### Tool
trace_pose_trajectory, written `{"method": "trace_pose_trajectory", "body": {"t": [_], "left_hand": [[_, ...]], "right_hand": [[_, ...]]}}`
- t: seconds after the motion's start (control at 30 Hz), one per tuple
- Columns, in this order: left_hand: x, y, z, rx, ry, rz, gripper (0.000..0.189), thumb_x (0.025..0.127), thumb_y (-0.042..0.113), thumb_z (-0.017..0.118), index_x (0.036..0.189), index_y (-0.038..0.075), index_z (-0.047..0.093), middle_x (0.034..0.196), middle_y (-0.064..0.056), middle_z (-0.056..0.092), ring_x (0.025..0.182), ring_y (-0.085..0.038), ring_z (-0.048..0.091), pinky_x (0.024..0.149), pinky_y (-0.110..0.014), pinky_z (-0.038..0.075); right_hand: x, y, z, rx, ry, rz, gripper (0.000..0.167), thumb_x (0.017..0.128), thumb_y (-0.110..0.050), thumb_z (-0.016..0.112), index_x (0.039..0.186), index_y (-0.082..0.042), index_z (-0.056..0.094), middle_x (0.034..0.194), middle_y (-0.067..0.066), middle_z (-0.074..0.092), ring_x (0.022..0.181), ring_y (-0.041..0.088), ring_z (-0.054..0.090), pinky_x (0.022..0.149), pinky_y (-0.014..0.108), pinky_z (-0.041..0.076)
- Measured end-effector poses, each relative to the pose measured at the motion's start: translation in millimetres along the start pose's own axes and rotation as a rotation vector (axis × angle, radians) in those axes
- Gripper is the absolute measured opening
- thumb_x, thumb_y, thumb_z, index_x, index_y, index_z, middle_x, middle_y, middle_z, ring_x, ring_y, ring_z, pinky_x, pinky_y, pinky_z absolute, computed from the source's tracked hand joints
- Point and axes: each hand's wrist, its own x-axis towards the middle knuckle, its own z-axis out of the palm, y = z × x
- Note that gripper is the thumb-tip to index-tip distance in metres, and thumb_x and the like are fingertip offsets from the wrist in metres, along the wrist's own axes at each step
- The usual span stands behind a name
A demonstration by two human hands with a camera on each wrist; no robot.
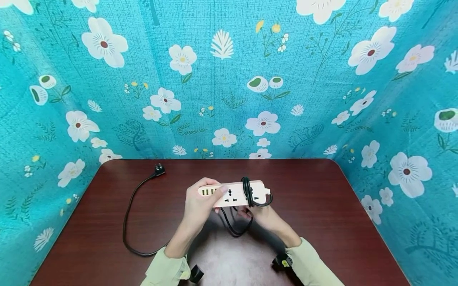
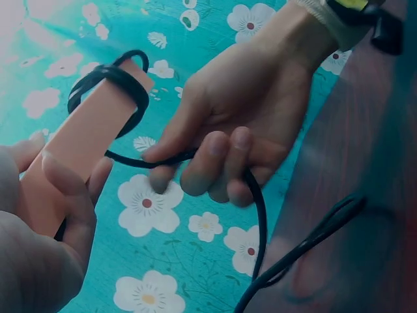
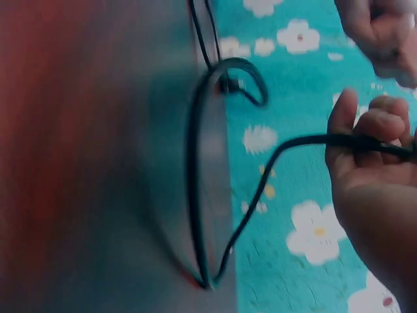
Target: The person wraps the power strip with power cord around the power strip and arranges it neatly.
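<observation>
My left hand (image 1: 198, 203) grips one end of a pale pink power strip (image 1: 236, 193), thumb across its socket face near the USB ports. The strip is held up above the table, sockets facing me. Several turns of black power cord (image 1: 247, 191) are wound round its other end. Below that end, my right hand (image 2: 244, 111) pinches the cord between thumb and curled fingers, as the left wrist view shows. A slack loop (image 1: 237, 234) of cord hangs under the strip. The plug (image 1: 159, 169) lies on the table at the far left, its cord curving back towards my left forearm.
The dark reddish-brown table (image 1: 322, 222) has its back edge against a turquoise floral cloth (image 1: 229, 99), which also rises at both sides. Black wrist devices (image 1: 282, 262) sit at my cuffs. Pale green sleeves (image 1: 311, 262) cover my forearms.
</observation>
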Motion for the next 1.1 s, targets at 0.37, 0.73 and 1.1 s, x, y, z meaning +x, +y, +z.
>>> {"method": "trace_pose_trajectory", "body": {"t": [0.37,0.73,1.1], "left_hand": [[4.4,8.2,4.9,-0.039,0.122,0.085,0.019,0.088,0.008,0.084,0.1,0.0,0.071,0.068,0.002,0.071,0.044,-0.012,0.059,0.04,-0.025,0.05],[9.9,4.5,-0.2,0.017,0.275,0.077,0.024,0.085,0.015,0.089,0.098,0.003,0.072,0.068,0.002,0.071,0.044,-0.011,0.06,0.04,-0.027,0.051],[5.9,1.6,-4.6,0.195,0.299,0.107,0.029,0.082,0.027,0.092,0.098,0.011,0.073,0.069,-0.007,0.071,0.048,-0.018,0.065,0.044,-0.032,0.056]], "right_hand": [[-3.0,-13.1,15.0,-0.012,0.025,0.145,0.033,0.116,-0.023,0.036,0.131,-0.004,0.059,0.096,0.019,0.073,0.089,0.023,0.068,0.09,0.032,0.056],[-5.9,-26.6,35.6,-0.533,0.194,0.127,0.021,0.113,-0.026,0.047,0.103,-0.013,0.06,0.066,-0.016,0.04,0.058,-0.002,0.04,0.056,0.02,0.039],[-9.3,-43.0,40.9,-0.849,0.186,0.124,0.027,0.112,-0.023,0.051,0.086,-0.015,0.046,0.061,-0.014,0.029,0.05,-0.002,0.024,0.048,0.017,0.025]]}}
